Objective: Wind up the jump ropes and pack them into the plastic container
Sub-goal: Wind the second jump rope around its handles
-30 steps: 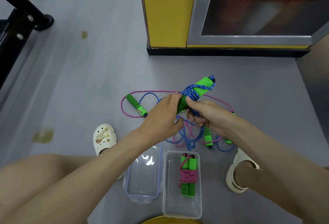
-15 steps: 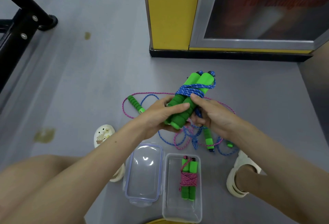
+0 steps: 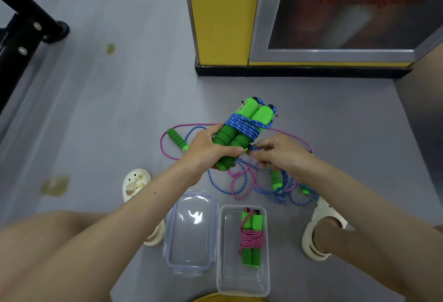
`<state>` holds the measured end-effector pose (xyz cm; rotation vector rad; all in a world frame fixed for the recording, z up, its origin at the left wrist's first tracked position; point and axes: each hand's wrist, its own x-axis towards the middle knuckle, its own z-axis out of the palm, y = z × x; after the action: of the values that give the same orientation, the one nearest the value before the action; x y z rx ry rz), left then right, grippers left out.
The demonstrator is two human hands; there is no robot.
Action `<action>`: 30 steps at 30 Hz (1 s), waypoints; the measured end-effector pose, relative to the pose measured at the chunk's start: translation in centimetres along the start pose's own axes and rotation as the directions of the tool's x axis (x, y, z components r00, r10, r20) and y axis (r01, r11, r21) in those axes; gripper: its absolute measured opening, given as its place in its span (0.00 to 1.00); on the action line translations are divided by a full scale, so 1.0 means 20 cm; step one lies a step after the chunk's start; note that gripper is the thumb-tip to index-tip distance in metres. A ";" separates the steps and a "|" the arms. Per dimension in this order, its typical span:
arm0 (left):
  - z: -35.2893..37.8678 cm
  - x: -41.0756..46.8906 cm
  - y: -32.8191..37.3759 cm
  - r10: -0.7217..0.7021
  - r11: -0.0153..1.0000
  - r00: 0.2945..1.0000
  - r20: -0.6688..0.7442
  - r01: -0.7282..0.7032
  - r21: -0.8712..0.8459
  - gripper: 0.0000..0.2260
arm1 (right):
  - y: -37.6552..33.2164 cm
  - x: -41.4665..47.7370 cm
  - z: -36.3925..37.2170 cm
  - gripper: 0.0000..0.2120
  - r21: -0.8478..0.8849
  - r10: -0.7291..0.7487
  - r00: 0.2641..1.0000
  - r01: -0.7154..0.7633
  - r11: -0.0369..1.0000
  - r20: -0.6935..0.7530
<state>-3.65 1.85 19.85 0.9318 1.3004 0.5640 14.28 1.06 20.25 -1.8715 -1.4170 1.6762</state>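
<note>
1. Green foam handles of the blue jump rope are half hidden. The left hand covers their near side, and the loose ropes tangled on the floor beneath are hard to separate.
2. Left hand grips both handles, thumb across. Right hand pinches the blue cord just beside them.
3. Handles lie side by side above the floor, long axis slanting up and right, away from the person.
4. Nearer, the plastic container holds a pink-wound rope lengthwise.

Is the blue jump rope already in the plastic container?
No, the left hand grips the blue jump rope; the plastic container holds only a wound pink jump rope.
</note>
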 end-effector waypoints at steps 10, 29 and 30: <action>0.00 0.03 -0.02 0.121 0.979 0.992 -0.049 -0.111 0.171 0.26 | 0.01 0.03 -0.01 0.15 0.218 0.160 0.986 -0.148 0.965 -0.039; 0.01 0.03 -0.06 0.482 0.519 0.870 -0.101 -0.191 0.833 0.34 | -0.03 0.01 0.03 0.11 0.416 0.046 0.996 -0.073 0.906 0.074; 0.02 0.03 -0.06 0.499 0.491 0.861 -0.099 -0.187 0.851 0.34 | -0.03 0.01 0.04 0.12 0.441 0.040 0.995 -0.075 0.894 0.088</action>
<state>-3.40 1.59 18.52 2.0132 1.7416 0.4112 13.32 1.18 20.37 -1.6153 -0.9002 1.9196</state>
